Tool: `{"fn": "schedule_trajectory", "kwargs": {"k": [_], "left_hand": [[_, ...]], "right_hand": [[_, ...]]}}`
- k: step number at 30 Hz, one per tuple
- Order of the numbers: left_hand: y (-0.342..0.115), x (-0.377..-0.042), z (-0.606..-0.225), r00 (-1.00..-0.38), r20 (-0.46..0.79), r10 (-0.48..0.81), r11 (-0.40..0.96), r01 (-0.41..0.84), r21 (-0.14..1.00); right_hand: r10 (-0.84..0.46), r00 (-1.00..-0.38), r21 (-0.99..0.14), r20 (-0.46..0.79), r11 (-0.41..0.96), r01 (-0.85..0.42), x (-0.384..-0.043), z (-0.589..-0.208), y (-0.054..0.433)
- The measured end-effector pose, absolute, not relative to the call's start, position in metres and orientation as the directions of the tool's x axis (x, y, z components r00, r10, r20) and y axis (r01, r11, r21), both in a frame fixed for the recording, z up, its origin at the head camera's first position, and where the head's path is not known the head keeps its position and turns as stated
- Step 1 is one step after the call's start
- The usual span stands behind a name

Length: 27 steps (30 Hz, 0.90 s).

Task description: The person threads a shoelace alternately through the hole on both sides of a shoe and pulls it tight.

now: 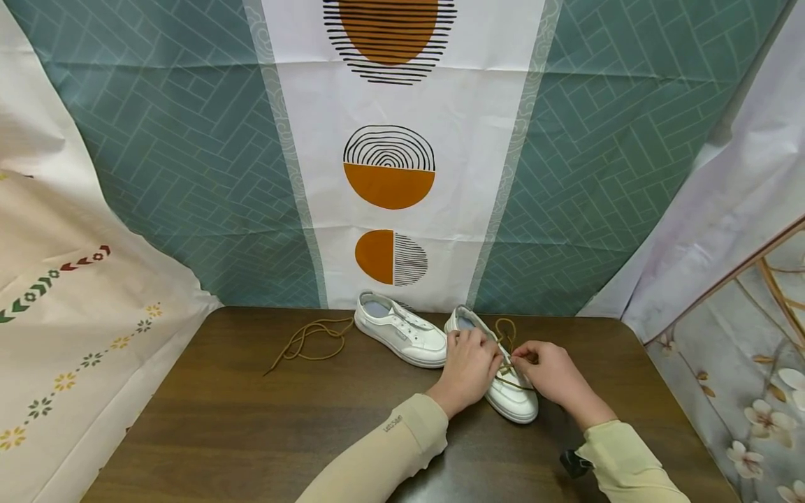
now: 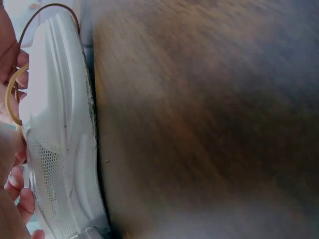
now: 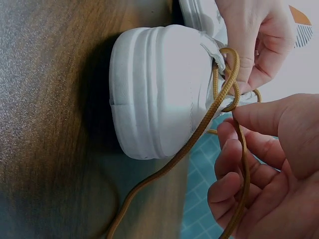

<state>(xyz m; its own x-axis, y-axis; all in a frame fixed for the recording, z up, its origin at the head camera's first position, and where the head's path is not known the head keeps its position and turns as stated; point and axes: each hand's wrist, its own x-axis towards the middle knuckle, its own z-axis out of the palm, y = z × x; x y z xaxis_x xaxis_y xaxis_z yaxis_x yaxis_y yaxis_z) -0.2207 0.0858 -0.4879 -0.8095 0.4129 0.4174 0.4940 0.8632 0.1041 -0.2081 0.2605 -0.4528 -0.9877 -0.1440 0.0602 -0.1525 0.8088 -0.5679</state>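
A white low-top shoe stands on the table, its toe pointing toward me. Through its eyelets runs a golden-brown shoelace, with one loop rising above the tongue and a long end trailing past the toe. My left hand lies over the shoe's upper, gripping it by the eyelet edge; mesh covers the side in the left wrist view. Between thumb and index finger my right hand pinches the lace close to the eyelets, and the other fingers curl loosely below. The left fingertips are partly hidden.
A second white shoe, with no lace in it, stands to the left. Beyond it a loose brown lace lies coiled on the dark wooden table. A patterned cloth hangs behind the table's back edge.
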Motion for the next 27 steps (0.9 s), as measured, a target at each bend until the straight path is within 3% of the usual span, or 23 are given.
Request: {"fn": "schedule_trajectory", "kwargs": {"k": [8, 14, 20, 27], "left_hand": [[0.089, -0.223, -0.492, -0.794, 0.43, 0.43, 0.878, 0.478, 0.004], [0.086, -0.22, -0.491, -0.775, 0.466, 0.427, 0.866, 0.499, 0.034], [0.07, -0.217, -0.482, -0.796, 0.486, 0.362, 0.796, 0.535, 0.283], [0.057, -0.215, -0.466, -0.859, 0.444, 0.253, 0.54, 0.506, 0.673]], "right_hand": [[-0.144, -0.987, -0.58, 0.072, 0.799, -0.159, -0.207, -0.45, 0.258], [-0.131, -0.991, -0.596, 0.037, 0.793, -0.127, -0.205, -0.453, 0.259], [-0.116, -0.993, -0.671, -0.035, 0.738, -0.063, -0.202, -0.45, 0.262], [-0.123, -0.992, -0.703, -0.034, 0.708, -0.064, -0.203, -0.449, 0.266]]}}
